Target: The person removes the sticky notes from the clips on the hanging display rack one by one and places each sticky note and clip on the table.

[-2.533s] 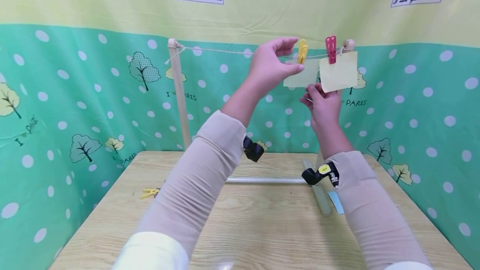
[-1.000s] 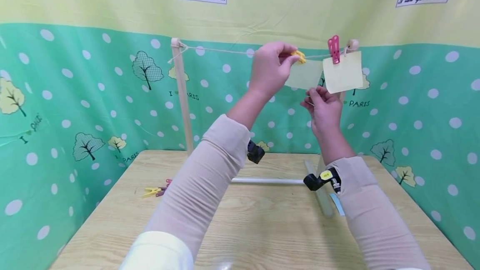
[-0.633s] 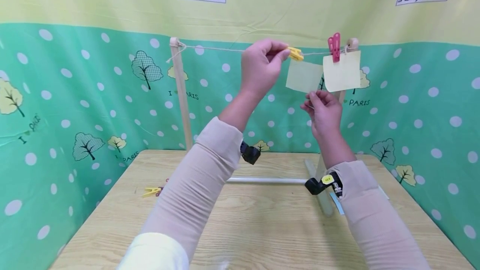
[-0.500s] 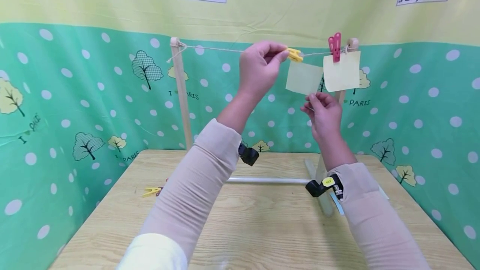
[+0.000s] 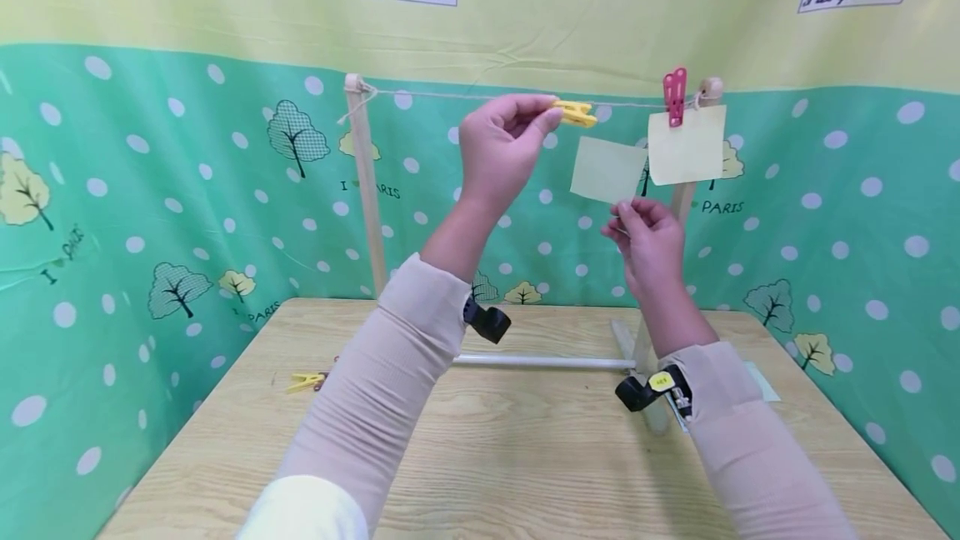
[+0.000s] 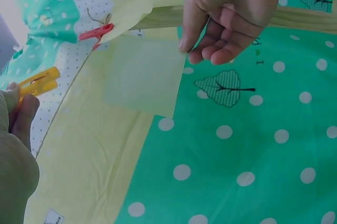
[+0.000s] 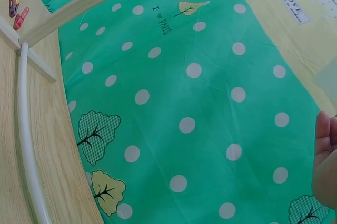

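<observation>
My left hand [image 5: 498,152] pinches a yellow clothespin [image 5: 576,113] between thumb and fingers, its front end pointing right, just under the string [image 5: 442,95]. In the left wrist view a gap shows between that clothespin [image 6: 39,83] and the string. My right hand [image 5: 651,244] holds a pale yellow paper square [image 5: 609,169] by its lower right corner. The square is tilted, its top edge below the string. To its right, a pink clothespin [image 5: 675,98] fixes another pale yellow paper square [image 5: 687,144] to the string. Only part of my right hand [image 7: 326,161] shows in the right wrist view.
The string runs between a left wooden post [image 5: 365,190] and a right wooden post [image 5: 681,198]. A white bar [image 5: 540,362] joins the stand low down. Several clothespins [image 5: 306,382] lie on the table [image 5: 510,457] at left. A pale paper [image 5: 763,382] lies by my right sleeve.
My left hand has squeezed the yellow clothespin, taken it off the string and moved left with it. The paper square has come down from the string, lowered in my right hand.
</observation>
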### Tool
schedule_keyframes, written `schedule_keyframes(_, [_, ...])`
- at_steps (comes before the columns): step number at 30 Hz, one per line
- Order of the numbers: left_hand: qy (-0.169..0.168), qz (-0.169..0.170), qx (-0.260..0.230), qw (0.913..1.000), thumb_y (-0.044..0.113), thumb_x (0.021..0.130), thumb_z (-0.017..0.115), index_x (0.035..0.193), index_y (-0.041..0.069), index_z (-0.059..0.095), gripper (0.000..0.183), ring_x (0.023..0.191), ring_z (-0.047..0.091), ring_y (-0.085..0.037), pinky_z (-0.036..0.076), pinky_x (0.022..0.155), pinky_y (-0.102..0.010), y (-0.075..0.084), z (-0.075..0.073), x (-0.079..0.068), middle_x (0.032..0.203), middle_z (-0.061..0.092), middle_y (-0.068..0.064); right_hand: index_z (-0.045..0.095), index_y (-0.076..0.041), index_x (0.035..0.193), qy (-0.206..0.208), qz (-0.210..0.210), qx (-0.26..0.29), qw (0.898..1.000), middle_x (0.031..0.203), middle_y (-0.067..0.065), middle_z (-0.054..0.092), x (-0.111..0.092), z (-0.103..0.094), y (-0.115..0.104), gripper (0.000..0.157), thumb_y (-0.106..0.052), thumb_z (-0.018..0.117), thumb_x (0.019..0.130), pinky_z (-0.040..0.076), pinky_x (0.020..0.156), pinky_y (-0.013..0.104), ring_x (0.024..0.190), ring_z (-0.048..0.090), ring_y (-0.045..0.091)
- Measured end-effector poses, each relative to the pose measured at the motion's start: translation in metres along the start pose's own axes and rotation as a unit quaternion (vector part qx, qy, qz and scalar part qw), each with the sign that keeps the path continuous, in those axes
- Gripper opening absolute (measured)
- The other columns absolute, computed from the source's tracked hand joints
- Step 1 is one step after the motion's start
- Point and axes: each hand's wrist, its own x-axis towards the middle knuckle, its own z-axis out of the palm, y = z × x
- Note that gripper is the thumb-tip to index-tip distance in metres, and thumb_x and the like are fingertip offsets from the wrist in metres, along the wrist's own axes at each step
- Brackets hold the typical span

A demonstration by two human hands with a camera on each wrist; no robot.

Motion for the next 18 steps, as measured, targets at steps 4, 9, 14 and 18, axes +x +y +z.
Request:
schedule_keyframes(4, [-0.003,-0.011,-0.021,0.9997,0.000,0.082,0.076,0.100,-0.008,0.072,0.020,0.080,0.070,-0.017,0.058,0.076,-0.027,-0.004,-0.003,-0.007,0.096,0.072,-0.017,0.055,-0.002,0.093,-0.005,0.005,0.015,1.000,0.089,0.010,0.062,-0.004,-0.002,0.001,0.012,-0.003,0.067,0.091,0.059,0.073,0.026,0.073,0.063,0.016])
schedule_keyframes(9, [-0.004,-0.022,-0.044,0.9988,-0.002,0.081,0.077,0.103,-0.009,0.071,0.024,0.086,0.071,-0.018,0.058,0.080,-0.029,-0.010,-0.008,-0.015,0.099,0.072,-0.018,0.056,-0.002,0.089,-0.016,0.003,0.026,1.000,0.086,0.009,0.064,-0.009,-0.005,0.002,0.011,-0.001,0.067,0.090,0.059,0.071,0.026,0.071,0.063,0.017])
schedule_keyframes(14, [-0.001,-0.019,-0.047,0.9987,-0.002,0.080,0.077,0.103,-0.009,0.071,0.025,0.088,0.071,-0.019,0.058,0.080,-0.030,-0.018,-0.015,-0.022,0.099,0.072,-0.018,0.056,-0.003,0.089,-0.023,0.000,0.021,1.000,0.085,0.008,0.065,-0.014,-0.006,0.003,0.011,-0.001,0.066,0.091,0.059,0.071,0.026,0.072,0.063,0.017])
schedule_keyframes(18, [-0.006,-0.030,-0.067,0.9973,-0.005,0.078,0.079,0.103,-0.010,0.070,0.027,0.087,0.072,-0.021,0.058,0.080,-0.032,-0.023,-0.021,-0.028,0.099,0.072,-0.019,0.056,-0.002,0.090,-0.028,-0.004,0.005,1.000,0.085,0.008,0.064,-0.017,-0.007,0.004,0.010,-0.002,0.066,0.091,0.059,0.072,0.026,0.074,0.063,0.017])
